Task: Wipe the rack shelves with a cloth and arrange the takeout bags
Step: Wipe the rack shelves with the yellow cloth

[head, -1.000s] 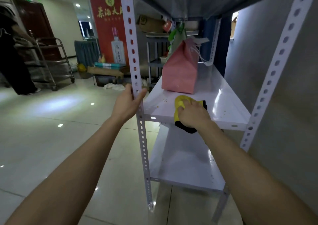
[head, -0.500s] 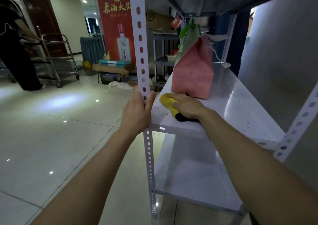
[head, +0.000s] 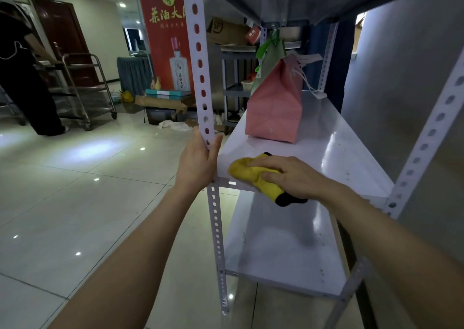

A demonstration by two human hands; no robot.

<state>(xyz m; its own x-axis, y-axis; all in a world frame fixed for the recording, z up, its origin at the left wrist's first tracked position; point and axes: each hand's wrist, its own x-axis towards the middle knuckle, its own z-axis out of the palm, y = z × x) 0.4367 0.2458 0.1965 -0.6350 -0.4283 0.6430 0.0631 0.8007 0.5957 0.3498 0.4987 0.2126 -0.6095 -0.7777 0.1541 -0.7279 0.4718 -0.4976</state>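
Cloth [head: 253, 175] further left on speckled white shelf [head: 339, 157]

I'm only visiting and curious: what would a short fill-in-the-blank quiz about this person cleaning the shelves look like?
The right hand presses a cloth, black at one end and ____ elsewhere, onto the front edge of the shelf.
The left hand grips the rack's post, which is punched with a row of ____.
The bag nearest the cloth is ____.
Missing words: yellow; holes; pink.
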